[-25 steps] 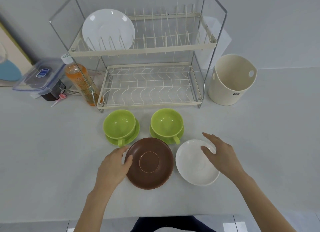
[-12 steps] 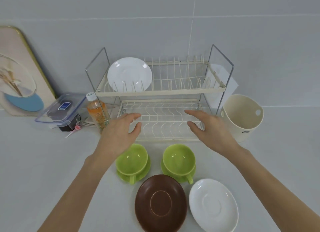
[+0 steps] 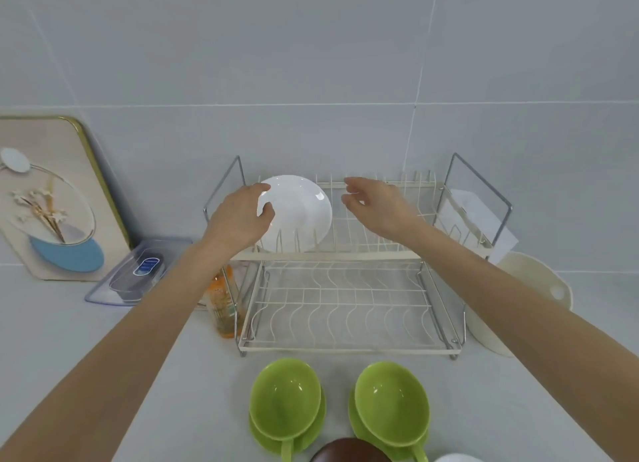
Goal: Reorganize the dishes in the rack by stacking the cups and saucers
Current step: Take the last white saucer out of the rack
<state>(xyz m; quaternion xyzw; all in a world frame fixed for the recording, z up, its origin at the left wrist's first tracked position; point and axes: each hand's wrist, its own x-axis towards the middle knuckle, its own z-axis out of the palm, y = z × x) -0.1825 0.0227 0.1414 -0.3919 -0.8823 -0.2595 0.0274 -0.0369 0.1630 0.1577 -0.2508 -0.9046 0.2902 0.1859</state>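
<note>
A white saucer (image 3: 301, 209) stands upright in the top tier of the two-tier wire rack (image 3: 345, 347). My left hand (image 3: 242, 216) is at its left edge, fingers apart and curled around the rim, holding nothing. My right hand (image 3: 377, 206) hovers just right of the saucer, open, a small gap from it. On the counter in front of the rack stand two green cups on green saucers, one on the left (image 3: 287, 403) and one on the right (image 3: 390, 406). A brown saucer (image 3: 349, 453) and a white saucer (image 3: 456, 458) peek in at the bottom edge.
A cream bucket (image 3: 539, 288) stands right of the rack. An orange drink bottle (image 3: 223, 306) sits at the rack's left front corner, a clear lidded box (image 3: 138, 275) and a framed picture (image 3: 52, 199) further left. The rack's lower tier holds nothing.
Both hands have risen from the lower tier to the top tier, either side of the upright white saucer. My head has tilted up, so the brown and white saucers slid to the bottom edge.
</note>
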